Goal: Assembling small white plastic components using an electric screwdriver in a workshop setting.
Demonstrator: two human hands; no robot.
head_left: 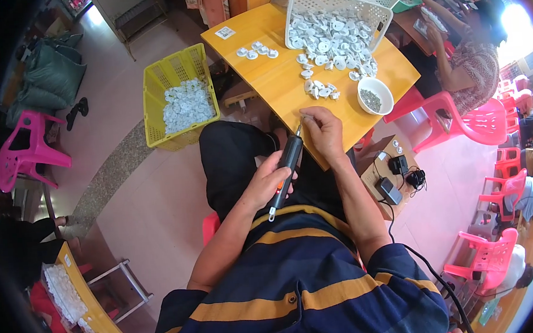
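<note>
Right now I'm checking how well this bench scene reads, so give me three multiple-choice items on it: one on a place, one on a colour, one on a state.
1. Where does the small white bowl stand?
A. on the yellow table
B. on the floor
C. in the yellow crate

2. What colour is the chair at far left?
A. blue
B. pink
C. white

3. How does the white basket on the table stand?
A. upright
B. upside down
C. tipped, with white parts spilling out

Answers: 1 A, it rests on the tabletop near the right hand. 2 B, its seat and legs are pink. 3 C, its open mouth faces the person and the parts lie across the table.
</note>
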